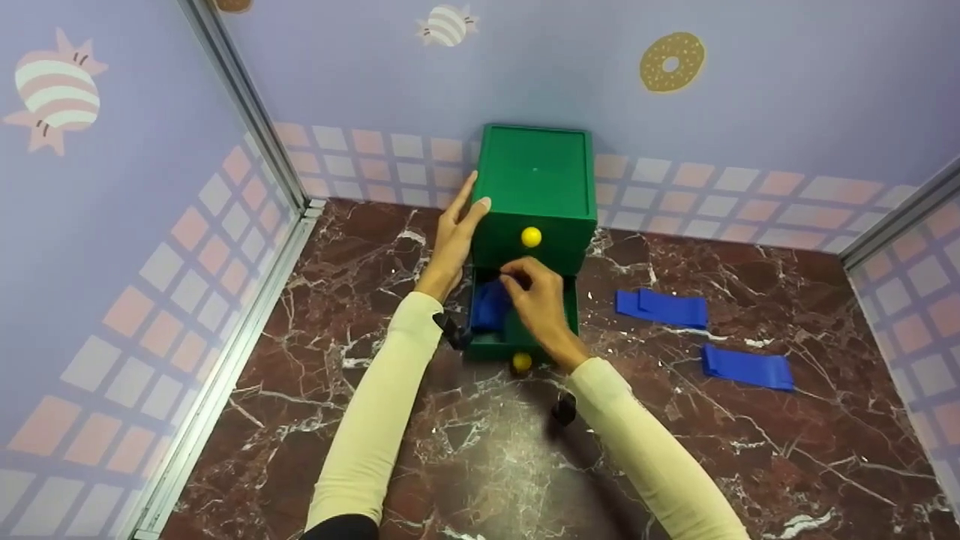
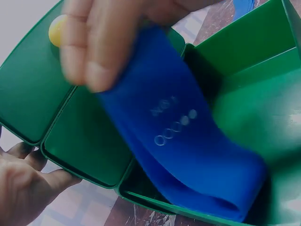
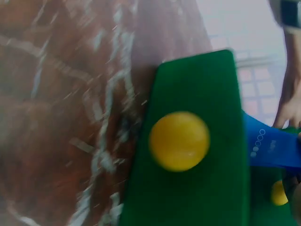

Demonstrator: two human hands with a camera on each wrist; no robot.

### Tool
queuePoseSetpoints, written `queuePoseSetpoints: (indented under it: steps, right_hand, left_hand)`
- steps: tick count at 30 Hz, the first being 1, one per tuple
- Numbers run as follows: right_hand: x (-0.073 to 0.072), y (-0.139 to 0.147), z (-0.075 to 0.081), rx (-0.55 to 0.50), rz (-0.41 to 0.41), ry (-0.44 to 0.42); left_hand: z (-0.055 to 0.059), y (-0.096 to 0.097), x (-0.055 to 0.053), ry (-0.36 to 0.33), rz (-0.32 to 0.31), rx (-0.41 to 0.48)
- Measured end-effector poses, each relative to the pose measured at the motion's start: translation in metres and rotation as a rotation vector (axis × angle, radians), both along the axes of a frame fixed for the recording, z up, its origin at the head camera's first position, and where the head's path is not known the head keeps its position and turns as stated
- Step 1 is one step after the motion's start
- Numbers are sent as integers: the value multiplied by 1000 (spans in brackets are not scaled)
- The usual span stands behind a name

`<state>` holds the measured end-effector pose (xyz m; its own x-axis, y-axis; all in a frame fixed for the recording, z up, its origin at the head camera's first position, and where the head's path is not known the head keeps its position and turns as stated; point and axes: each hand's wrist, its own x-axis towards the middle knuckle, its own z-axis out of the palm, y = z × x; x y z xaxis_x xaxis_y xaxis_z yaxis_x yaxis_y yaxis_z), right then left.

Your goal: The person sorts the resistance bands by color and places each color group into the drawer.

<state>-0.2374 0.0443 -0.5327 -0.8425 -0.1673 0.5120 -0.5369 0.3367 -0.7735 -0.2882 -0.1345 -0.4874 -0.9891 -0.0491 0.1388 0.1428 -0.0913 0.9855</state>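
Note:
A green drawer box point(image 1: 535, 172) with yellow knobs stands against the back wall, its lowest drawer point(image 1: 491, 350) pulled out toward me. My left hand point(image 1: 452, 244) rests along the box's left side, fingers extended and thumb near the top front corner. Over the open drawer, my right hand point(image 1: 541, 300) pinches one end of a blue resistance band point(image 2: 183, 122). The band hangs as a flat loop, its lower end down in the drawer; printed circles show on it. The right wrist view shows the drawer's yellow knob point(image 3: 178, 141) up close.
Two more blue resistance bands, a farther one point(image 1: 664, 309) and a nearer one point(image 1: 750, 369), lie flat on the marbled surface point(image 1: 750, 442) right of the box. Patterned panels point(image 1: 360, 75) enclose the back and both sides.

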Motion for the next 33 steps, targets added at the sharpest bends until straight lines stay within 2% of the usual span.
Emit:
queuePoseSetpoints:
  steps: [5, 10, 14, 17, 19, 24, 29, 33]
  right_hand:
    - [-5, 12, -6, 2, -110, -20]
    - [-5, 24, -5, 29, -138, -41]
    - [3, 50, -10, 33, -147, 32]
    - [12, 80, -16, 13, -171, 107]
    - [18, 103, -20, -9, -203, 120]
    - [29, 164, -29, -63, -342, 15]
    - [39, 221, -32, -90, -468, -79]
    - [49, 262, -32, -49, -565, -132]
  left_hand:
    - [2, -2, -1, 6, -4, -11]
    - [3, -4, -4, 16, 7, -10]
    - [0, -3, -3, 11, -3, -4]
    - [-1, -3, -1, 2, -12, -11]
    - [-3, -3, 1, 3, -18, -20]
    - [-5, -4, 4, 0, -11, -26]
    - [-5, -4, 1, -5, 3, -26]
    - [-4, -1, -4, -5, 6, -15]
